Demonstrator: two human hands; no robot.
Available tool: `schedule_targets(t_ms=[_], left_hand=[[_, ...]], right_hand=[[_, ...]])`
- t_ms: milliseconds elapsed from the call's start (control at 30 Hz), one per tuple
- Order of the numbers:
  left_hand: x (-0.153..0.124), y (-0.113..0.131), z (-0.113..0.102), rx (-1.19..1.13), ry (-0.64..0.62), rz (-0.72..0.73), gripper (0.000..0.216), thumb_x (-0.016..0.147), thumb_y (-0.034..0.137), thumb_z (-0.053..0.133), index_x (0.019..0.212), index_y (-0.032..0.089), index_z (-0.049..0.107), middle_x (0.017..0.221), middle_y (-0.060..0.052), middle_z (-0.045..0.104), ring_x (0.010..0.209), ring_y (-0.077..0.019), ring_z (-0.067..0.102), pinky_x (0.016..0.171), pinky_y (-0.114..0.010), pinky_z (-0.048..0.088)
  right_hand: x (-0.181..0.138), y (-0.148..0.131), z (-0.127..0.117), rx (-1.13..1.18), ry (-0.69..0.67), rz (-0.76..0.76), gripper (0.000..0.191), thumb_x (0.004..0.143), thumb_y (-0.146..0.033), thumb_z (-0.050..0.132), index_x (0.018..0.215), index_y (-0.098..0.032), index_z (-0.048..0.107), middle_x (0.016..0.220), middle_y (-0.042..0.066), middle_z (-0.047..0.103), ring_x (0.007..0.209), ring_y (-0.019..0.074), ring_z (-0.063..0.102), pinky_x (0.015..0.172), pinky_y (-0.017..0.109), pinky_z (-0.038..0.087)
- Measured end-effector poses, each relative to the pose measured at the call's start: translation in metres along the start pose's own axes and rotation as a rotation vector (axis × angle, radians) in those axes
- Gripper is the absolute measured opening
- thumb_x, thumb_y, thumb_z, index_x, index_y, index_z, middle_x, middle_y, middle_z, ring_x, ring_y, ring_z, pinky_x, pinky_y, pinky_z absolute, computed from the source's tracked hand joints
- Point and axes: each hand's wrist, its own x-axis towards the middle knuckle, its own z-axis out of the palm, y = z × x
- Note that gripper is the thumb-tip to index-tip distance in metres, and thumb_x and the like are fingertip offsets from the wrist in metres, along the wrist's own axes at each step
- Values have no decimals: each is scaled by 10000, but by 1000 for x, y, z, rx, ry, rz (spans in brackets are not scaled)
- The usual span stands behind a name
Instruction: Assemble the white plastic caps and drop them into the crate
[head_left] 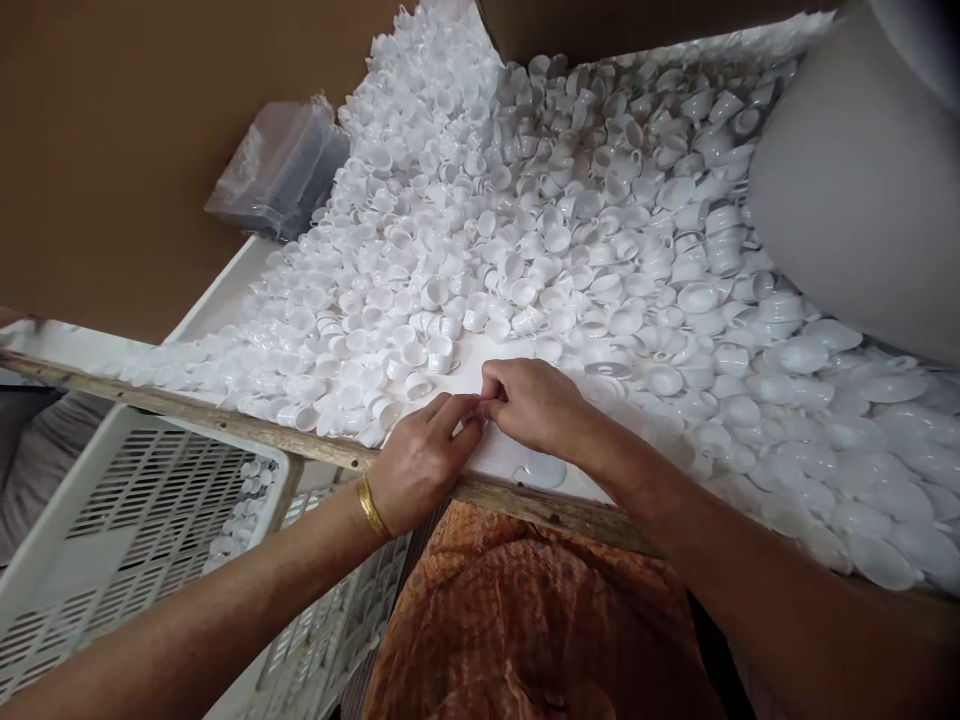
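Note:
My left hand (424, 455) and my right hand (536, 405) meet fingertip to fingertip at the near edge of a white table (225, 290). Both pinch something small between them; I cannot make out what it is. A huge heap of tiny white plastic cups (525, 220) covers the table beyond the hands. Small white saucers (840, 440) lie piled on the right. One saucer (544, 470) lies under my right wrist. A gold bangle (370, 507) is on my left wrist.
A white slotted crate (112, 510) stands low at the left with several cups inside. A stack in clear plastic wrap (281, 165) leans at the back left. A large grey-white sack (862, 180) fills the right. A wooden strip (225, 425) edges the table; orange cloth (540, 620) covers my lap.

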Motion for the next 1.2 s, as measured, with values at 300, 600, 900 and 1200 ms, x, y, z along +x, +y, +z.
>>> schedule_targets(t_ms=[300,600,900,1200], left_hand=[[1,7,4,-128,41,-129,216,859,142,420,935,121,620,1023,-117,608,880,-176,572,739,-313,518],[-21,-1,-10,-645,335,-765,160,784,293,574,787,181,689,919,-51,680,871,-173,621,802,-306,495],[-10,11,-20,-539,400,-676,156,794,273,569,716,186,672,754,-26,626,723,-126,574,647,-242,448],[-1,25,-12,-357,505,-587,141,811,215,541,763,162,663,853,-66,607,778,-134,578,691,-252,464]], right_hand=[[-2,6,0,32,48,-43,79,710,-275,640,680,-210,608,672,-29,617,631,118,520,525,219,291],[-8,5,-8,347,151,-219,92,812,-230,545,772,-179,610,784,11,654,666,119,592,606,234,438],[-18,-14,0,909,-329,34,91,873,-133,462,882,-133,552,865,74,664,685,129,665,634,251,546],[-22,-14,-6,1152,-318,75,168,831,-18,418,802,-115,552,686,45,663,667,133,670,691,264,552]])
